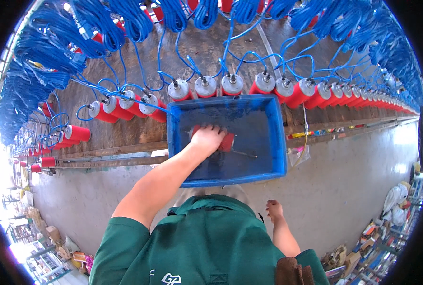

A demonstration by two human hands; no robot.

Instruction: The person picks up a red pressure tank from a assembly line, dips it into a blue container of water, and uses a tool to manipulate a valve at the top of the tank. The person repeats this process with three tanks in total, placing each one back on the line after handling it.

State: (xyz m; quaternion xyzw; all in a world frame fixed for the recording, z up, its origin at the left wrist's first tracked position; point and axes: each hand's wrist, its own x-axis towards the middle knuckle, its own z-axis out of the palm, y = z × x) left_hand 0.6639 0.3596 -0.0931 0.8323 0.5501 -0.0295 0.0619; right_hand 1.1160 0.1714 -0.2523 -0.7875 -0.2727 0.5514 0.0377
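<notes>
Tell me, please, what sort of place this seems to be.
It looks like a workshop or factory floor, most likely: many matching red cylinders with metal tops line a long wooden bench, bundled blue cables are massed beyond them, and a blue tub sits at the bench's near edge.

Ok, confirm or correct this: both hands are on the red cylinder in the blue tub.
Not both: the head view shows only the left hand on the red cylinder in the blue tub; the right hand is outside it.
</notes>
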